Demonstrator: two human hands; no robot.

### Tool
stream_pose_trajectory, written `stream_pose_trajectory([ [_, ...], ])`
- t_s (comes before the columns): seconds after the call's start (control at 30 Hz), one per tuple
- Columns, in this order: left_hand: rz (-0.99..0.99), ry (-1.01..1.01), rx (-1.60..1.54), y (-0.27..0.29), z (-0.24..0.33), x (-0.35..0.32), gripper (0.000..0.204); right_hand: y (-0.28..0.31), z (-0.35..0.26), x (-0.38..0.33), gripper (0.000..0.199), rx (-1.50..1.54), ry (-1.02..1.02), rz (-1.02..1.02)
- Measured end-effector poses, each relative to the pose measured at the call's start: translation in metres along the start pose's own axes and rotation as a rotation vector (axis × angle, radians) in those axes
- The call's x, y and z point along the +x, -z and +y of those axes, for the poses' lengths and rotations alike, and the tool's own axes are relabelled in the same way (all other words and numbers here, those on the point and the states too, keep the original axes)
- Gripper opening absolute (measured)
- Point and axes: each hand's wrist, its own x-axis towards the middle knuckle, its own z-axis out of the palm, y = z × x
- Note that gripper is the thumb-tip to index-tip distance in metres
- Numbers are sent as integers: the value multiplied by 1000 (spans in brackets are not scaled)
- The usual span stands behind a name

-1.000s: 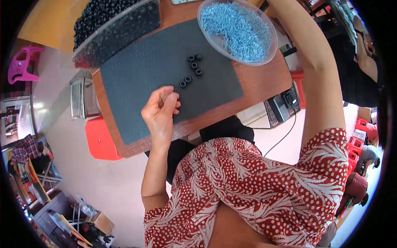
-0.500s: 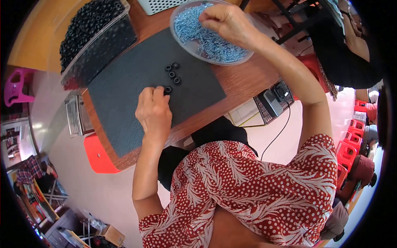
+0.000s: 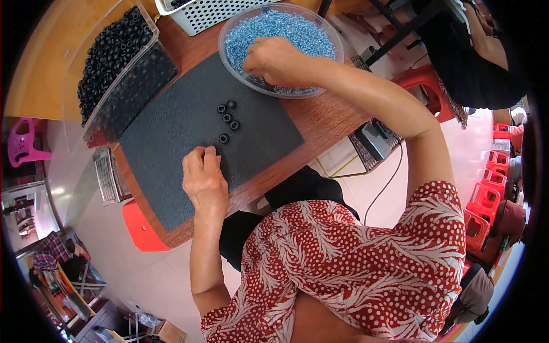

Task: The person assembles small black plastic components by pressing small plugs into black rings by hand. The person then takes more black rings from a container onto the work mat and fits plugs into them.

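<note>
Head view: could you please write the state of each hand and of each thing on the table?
Left hand: curled at the mat, grip hidden
Right hand: lowered into the bowl, grip hidden
Mat: flat on the table
Bowl: open, holding blue beads
Clear box: open, heaped with black beads
Five loose beads: lying on the mat
White basket: partly outside the picture

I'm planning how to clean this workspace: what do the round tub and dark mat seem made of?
Round tub: probably clear plastic, smooth; its wall looks see-through. Dark mat: perhaps rubber or felt, matte; its surface looks finely grained.
</note>
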Motion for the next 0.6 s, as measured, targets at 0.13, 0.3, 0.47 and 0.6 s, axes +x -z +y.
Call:
stream_pose_trajectory([
  [0.13,11,47,-53,5,-2,-1,23,10,5,0,9,71,-88,118],
  [0.3,44,19,-12,4,-10,-6,30,3,9,-9,9,73,-91,71],
  [0.47,29,-30,82,4,-9,-6,33,0,0,-4,9,104,-52,155],
  [0.6,22,-16,66,8,-11,-4,33,-6,-4,5,11,30,49,153],
])
